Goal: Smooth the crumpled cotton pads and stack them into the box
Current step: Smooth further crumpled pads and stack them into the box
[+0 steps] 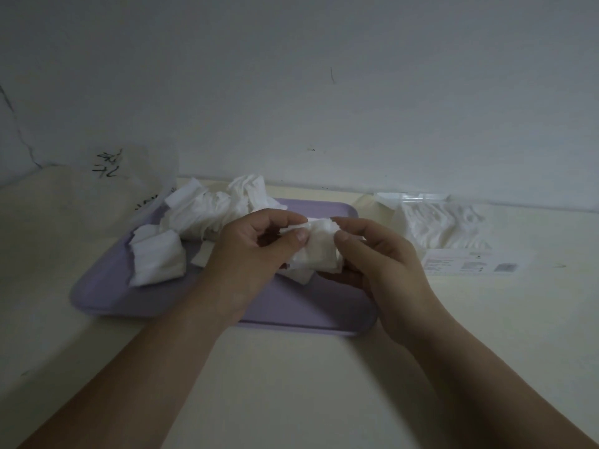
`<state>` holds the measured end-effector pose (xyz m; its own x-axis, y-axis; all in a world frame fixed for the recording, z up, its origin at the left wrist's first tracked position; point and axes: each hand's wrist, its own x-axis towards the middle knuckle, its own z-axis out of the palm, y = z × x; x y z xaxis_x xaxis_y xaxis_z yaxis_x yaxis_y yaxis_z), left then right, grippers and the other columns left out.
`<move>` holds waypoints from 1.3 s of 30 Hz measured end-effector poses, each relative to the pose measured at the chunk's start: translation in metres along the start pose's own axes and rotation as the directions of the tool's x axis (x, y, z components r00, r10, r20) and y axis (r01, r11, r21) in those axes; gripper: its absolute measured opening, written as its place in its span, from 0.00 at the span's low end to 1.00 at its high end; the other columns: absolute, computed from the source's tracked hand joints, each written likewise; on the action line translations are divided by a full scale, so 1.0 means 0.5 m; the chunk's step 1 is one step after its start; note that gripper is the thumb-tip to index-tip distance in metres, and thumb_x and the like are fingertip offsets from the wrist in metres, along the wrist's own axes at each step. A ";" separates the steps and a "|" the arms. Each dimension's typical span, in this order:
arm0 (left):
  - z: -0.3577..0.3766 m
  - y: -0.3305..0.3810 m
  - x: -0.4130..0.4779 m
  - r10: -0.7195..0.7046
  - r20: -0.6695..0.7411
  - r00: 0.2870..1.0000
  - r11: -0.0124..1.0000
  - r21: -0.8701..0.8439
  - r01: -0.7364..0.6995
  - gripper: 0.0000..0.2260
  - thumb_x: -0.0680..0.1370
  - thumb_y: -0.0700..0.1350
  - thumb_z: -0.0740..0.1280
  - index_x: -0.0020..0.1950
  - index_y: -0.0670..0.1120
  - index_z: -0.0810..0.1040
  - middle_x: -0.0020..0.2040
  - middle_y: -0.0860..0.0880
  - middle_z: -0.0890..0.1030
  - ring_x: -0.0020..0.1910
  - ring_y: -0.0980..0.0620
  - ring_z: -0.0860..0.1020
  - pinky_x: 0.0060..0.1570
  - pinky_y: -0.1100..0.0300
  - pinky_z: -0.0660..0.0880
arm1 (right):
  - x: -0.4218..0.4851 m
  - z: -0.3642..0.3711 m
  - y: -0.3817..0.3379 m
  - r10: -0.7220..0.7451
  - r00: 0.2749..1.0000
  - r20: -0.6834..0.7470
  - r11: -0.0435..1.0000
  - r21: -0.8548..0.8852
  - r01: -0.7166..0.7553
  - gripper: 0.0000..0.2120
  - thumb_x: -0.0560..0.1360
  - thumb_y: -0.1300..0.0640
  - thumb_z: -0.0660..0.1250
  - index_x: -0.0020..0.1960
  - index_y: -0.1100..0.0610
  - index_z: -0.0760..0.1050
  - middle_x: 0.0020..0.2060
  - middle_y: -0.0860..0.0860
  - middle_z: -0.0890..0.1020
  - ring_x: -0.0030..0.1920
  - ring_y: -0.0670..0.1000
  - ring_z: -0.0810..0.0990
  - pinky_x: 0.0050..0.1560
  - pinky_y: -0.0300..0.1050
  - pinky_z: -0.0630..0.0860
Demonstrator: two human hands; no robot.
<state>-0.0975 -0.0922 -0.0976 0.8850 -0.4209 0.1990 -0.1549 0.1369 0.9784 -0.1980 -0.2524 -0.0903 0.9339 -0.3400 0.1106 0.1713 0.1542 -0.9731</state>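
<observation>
White and crumpled, a cotton pad is pinched at centre frame between the thumbs and fingers of a person's left grip and right grip, both curled round it just above a lilac tray on the cream bench. More crumpled pads lie heaped on the tray's upper left part. The clear box, with white pads inside, sits on the bench just right of the tray.

Bare left hand, bare right hand, short rounded thumbnails.
</observation>
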 end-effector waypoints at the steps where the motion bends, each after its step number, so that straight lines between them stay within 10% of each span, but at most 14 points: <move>1: 0.001 0.000 0.000 0.003 -0.008 1.000 1.000 0.007 -0.003 0.06 0.78 0.37 0.73 0.52 0.47 0.86 0.45 0.47 0.86 0.43 0.57 0.82 0.38 0.65 0.78 | -0.001 0.001 0.000 -0.002 1.000 0.009 1.000 0.003 0.002 0.11 0.81 0.65 0.67 0.62 0.60 0.81 0.49 0.60 0.88 0.54 0.60 0.87 0.55 0.54 0.84; 11: -0.001 -0.001 0.001 0.007 -0.010 1.000 1.000 0.007 -0.007 0.07 0.79 0.38 0.72 0.54 0.47 0.87 0.51 0.46 0.88 0.55 0.45 0.85 0.55 0.50 0.84 | 0.006 -0.004 0.008 -0.003 0.996 -0.090 1.000 0.018 0.005 0.08 0.82 0.68 0.66 0.55 0.61 0.82 0.47 0.62 0.88 0.49 0.59 0.88 0.53 0.55 0.85; 24: -0.004 0.016 -0.003 0.049 0.122 0.991 0.998 0.030 -0.053 0.08 0.78 0.36 0.72 0.51 0.48 0.88 0.50 0.46 0.88 0.50 0.52 0.85 0.51 0.60 0.82 | 0.005 -0.007 0.008 -0.072 0.989 -0.127 0.995 -0.082 0.062 0.09 0.82 0.69 0.65 0.57 0.62 0.82 0.45 0.60 0.89 0.48 0.59 0.89 0.47 0.48 0.85; 39: -0.006 0.005 0.006 0.027 -0.072 0.997 0.996 0.092 -0.020 0.05 0.74 0.38 0.78 0.47 0.42 0.84 0.42 0.40 0.86 0.38 0.53 0.83 0.36 0.63 0.79 | 0.003 -0.002 0.007 -0.062 0.994 -0.092 0.998 -0.019 0.061 0.04 0.80 0.66 0.70 0.53 0.63 0.83 0.44 0.61 0.88 0.46 0.57 0.88 0.46 0.49 0.84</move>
<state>-0.0937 -0.0903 -0.0949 0.9098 -0.3515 0.2208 -0.2125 0.0625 0.9752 -0.1966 -0.2532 -0.0936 0.8885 -0.4329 0.1520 0.2218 0.1152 -0.9683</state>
